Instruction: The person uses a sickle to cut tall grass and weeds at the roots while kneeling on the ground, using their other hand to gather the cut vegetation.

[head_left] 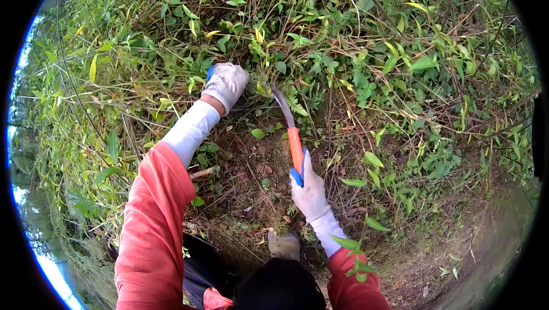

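My right hand (307,191), in a whitish glove with blue on the fingers, is closed round the orange handle of a sickle (295,148). Its curved metal blade points away from me, and the tip reaches into green weeds right of my other hand. My left hand (226,85), gloved the same way, is closed in a fist on plant stems (197,84) at the edge of the growth. Its fingertips are partly hidden, so how many stems it grips cannot be made out.
Dense weeds and vines (320,30) cover the slope ahead and to both sides. Bare brown soil (246,161) with dry litter lies between my arms. A cut stick (203,173) pokes out by my left forearm. My shoe (284,245) stands at the bottom; leafy sprigs (360,253) overlap my right sleeve.
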`<state>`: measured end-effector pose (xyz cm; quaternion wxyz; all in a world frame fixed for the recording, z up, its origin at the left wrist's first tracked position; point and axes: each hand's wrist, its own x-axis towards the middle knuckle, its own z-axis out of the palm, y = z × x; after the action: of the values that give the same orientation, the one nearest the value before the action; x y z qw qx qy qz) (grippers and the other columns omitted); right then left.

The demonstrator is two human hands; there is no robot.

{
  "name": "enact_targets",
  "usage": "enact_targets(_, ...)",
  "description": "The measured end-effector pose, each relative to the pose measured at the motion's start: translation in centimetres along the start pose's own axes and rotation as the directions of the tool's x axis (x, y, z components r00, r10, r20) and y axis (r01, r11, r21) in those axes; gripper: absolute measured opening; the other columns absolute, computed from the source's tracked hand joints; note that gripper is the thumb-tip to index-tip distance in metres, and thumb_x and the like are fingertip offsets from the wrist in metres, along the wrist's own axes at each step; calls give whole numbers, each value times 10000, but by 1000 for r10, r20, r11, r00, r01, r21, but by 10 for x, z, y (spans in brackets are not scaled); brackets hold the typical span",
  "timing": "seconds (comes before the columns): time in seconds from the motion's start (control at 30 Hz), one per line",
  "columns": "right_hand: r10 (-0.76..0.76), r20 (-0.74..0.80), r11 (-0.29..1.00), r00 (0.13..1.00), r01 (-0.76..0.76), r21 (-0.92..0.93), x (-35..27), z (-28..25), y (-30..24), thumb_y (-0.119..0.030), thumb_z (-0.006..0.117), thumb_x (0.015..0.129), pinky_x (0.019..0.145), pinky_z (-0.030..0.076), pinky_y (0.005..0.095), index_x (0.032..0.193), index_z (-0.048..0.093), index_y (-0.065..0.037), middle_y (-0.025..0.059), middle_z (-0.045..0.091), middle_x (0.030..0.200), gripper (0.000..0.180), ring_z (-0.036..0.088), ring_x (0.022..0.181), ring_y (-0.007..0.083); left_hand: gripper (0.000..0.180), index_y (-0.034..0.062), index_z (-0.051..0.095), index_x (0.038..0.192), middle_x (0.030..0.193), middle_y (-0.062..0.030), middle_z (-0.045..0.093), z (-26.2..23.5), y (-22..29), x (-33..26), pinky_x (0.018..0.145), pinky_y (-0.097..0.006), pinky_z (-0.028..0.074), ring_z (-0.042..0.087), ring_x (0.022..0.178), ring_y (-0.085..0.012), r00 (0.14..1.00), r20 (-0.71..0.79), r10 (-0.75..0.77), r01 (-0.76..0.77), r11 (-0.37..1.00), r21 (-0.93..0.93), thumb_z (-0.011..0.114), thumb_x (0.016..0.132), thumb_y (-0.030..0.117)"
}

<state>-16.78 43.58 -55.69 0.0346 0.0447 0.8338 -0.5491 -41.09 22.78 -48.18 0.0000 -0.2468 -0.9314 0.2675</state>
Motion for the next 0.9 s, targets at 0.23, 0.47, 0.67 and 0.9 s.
enact_targets(0.23, 264, 16, 907, 964, -254, 336, -58, -12, -24, -54, 595, 859, 493, 481, 287, 1399, 335, -68, 77, 603, 670, 599, 580, 540, 128, 120, 97, 583, 917, 947, -102, 594, 1, -19, -77, 710, -356, 478, 588, 915, -230, 978, 189, -85, 64, 991, 115, 534, 814, 134)
enact_targets(0.47, -385, -70, 910, 920, 365, -199, 158, 21, -83, -192, 598, 872, 548, 455, 437, 1376, 319, -43, 221, 601, 724, 594, 600, 613, 367, 711, 131, 218, 1444, 1325, -137, 452, -2, -11, -70, 807, -385, 475, 525, 1088, -274, 984, -12, -177, 177, 984, 7, 528, 807, 72)
enact_targets(0.67, -320, 86, 938, 943, 329, -112, 106, 34, -36, -169, 591, 859, 617, 468, 472, 1394, 268, -56, 248, 615, 792, 635, 621, 716, 409, 693, 49, 393, 1347, 1336, -172, 475, 3, -63, -16, 1003, -417, 349, 442, 1254, -295, 936, 238, -257, 275, 961, -42, 683, 729, 169)
enact_targets(0.9, -11, 185, 998, 983, -1, 66, 142, 41, -50, -123, 611, 837, 536, 466, 373, 1294, 421, 22, 188, 603, 709, 516, 604, 576, 280, 97, 78, 681, 756, 774, -129, 679, 30, -52, -21, 755, -388, 503, 672, 780, -284, 982, 123, -145, 158, 981, -111, 598, 751, 128)
